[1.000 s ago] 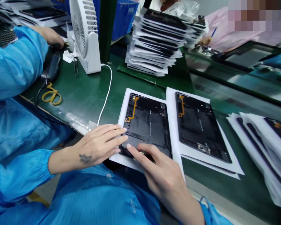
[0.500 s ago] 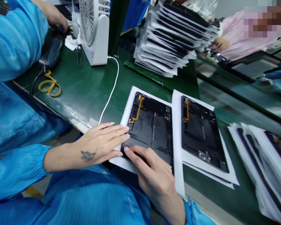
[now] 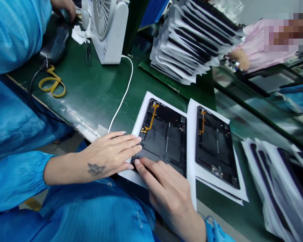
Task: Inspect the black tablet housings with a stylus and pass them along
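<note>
Black tablet housing (image 3: 164, 137) lies on white paper (image 3: 141, 131) at lower centre of the green counter (image 3: 91, 97), my open left hand (image 3: 108, 154) and right hand (image 3: 168, 191) flat on it, not gripping. A second housing (image 3: 214, 144) sits just beside it — a tall stack (image 3: 194, 43) stands upper centre.

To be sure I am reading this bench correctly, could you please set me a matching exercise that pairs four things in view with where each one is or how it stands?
Things:
1. Left hand
2. Right hand
3. White desk fan
4. Stack of black panels

Places or states:
A. Piled with white sheets between them
B. Fingers on the bottom edge of the black tablet housing
C. Standing on the green bench, a white cable running from it
D. Fingers against the housing's left side

Right pairs: 1-D, 2-B, 3-C, 4-A.
</note>
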